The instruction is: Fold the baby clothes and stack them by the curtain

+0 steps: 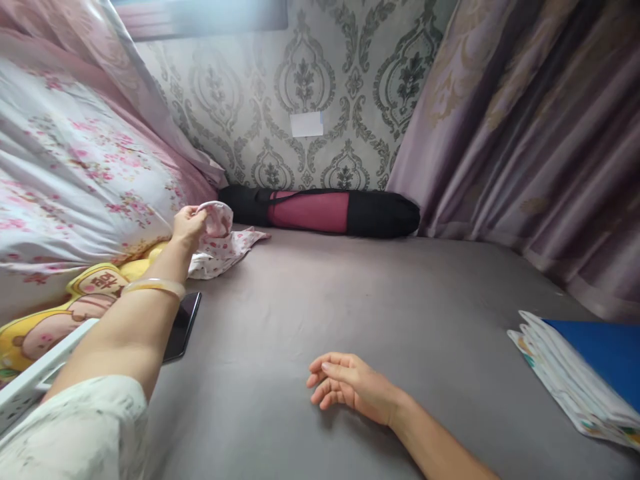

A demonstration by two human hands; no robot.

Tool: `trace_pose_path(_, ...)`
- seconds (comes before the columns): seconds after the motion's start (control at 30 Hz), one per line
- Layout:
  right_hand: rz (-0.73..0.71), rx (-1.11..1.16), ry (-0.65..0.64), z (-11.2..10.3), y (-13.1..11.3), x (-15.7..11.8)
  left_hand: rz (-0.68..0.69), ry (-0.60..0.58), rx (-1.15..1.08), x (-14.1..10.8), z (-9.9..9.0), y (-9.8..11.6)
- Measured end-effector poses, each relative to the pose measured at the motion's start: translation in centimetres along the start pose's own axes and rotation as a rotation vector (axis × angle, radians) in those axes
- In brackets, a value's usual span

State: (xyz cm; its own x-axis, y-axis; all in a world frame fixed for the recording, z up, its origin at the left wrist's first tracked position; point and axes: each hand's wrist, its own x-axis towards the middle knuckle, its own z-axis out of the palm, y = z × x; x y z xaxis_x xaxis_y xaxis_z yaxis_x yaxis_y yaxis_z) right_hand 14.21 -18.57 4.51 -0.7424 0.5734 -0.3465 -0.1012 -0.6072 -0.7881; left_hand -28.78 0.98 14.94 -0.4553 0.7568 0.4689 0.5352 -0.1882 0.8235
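My left hand (189, 225) reaches far forward and pinches the edge of a white and pink printed cloth garment (225, 250). One end of the garment is lifted in my fingers; the rest lies in folds on the grey sheet (380, 300). Its exact kind I cannot make out. Over the near middle of the sheet, my right hand (350, 383) holds nothing, its fingers loosely curled and apart. Beneath my left forearm lies a dark phone (185, 327), partly hidden by the arm.
A black and dark pink long bag (310, 212) lies along the patterned wall. Yellow cartoon cushions (55, 317) and a white basket (30, 387) are at left, beside floral fabric (90, 160). Stacked folded white cloth-like items (570, 380) and a blue item (600, 353) lie at right.
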Motion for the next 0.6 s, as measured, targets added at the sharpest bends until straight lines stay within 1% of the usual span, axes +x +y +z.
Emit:
trace_pose_path(0.03,-0.006,0.019,0.005,-0.1,0.1,0.0,-0.017,0.025,-0.044,0.3,1.4,1.3)
trace_pose_path(0.07,-0.009,0.028,0.008,-0.1,0.1,-0.1,-0.058,0.068,-0.165,0.3,2.8,2.8)
trace_pose_path(0.1,-0.008,0.028,0.010,-0.1,0.1,0.0,-0.063,0.093,-0.287,0.2,4.2,4.4)
trace_pose_path(0.17,-0.021,-0.005,0.033,-0.1,-0.1,0.0,-0.015,0.025,-0.473,-0.9,6.7,7.8)
trace_pose_path(0.23,-0.121,-0.068,0.121,-0.2,-0.8,0.1,0.042,-0.072,-0.585,-2.7,8.8,10.9)
trace_pose_path(0.3,-0.303,-0.148,0.265,-0.5,-2.1,-0.2,0.058,-0.196,-0.651,-5.1,10.5,13.4)
trace_pose_path(0.37,-0.502,-0.242,0.422,-0.9,-4.0,-0.9,0.038,-0.307,-0.699,-7.7,11.7,15.2)
trace_pose_path(0.47,-0.772,-0.437,0.689,-1.4,-7.3,-2.2,-0.019,-0.456,-0.775,-11.8,13.2,17.1)
trace_pose_path(0.53,-0.921,-0.593,0.864,-1.5,-9.0,-2.7,-0.057,-0.551,-0.801,-14.3,13.9,18.1)
trace_pose_path(0.6,-1.017,-0.729,0.969,-1.6,-9.9,-2.5,-0.081,-0.663,-0.797,-16.4,14.3,18.9)
